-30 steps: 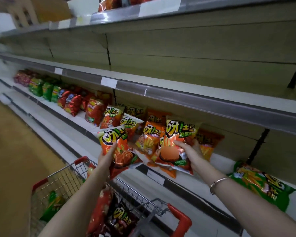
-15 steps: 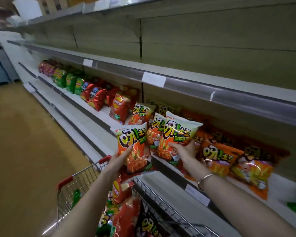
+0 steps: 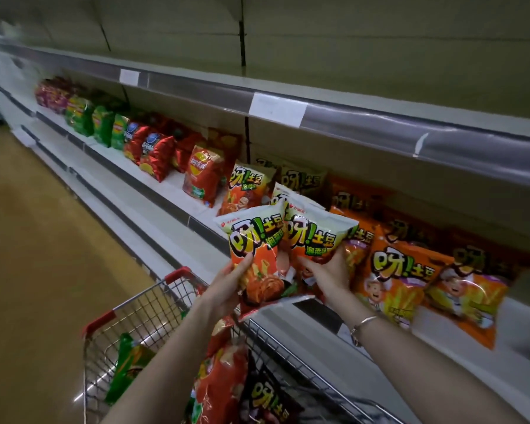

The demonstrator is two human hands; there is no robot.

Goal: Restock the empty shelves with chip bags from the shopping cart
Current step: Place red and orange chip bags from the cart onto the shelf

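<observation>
My left hand [image 3: 230, 286] grips the lower part of a pale green and orange chip bag [image 3: 254, 246], held upright just in front of the shelf edge. My right hand [image 3: 328, 276] holds a second matching chip bag [image 3: 315, 237] beside it, its top leaning in over the shelf [image 3: 178, 182]. The two bags touch side by side. Below my arms stands the wire shopping cart [image 3: 147, 310] with red corners, holding red, black and green bags [image 3: 227, 390].
The middle shelf carries a row of bags: purple and green at the far left, red bags [image 3: 153, 151], then orange bags [image 3: 395, 270] at the right. The shelf above [image 3: 349, 123] has white price labels. Lower shelves and tan floor [image 3: 43, 240] lie left.
Both bags have come closer together and now touch. My view has swung left along the aisle, so the orange bags sit further right and the cart is more in view.
</observation>
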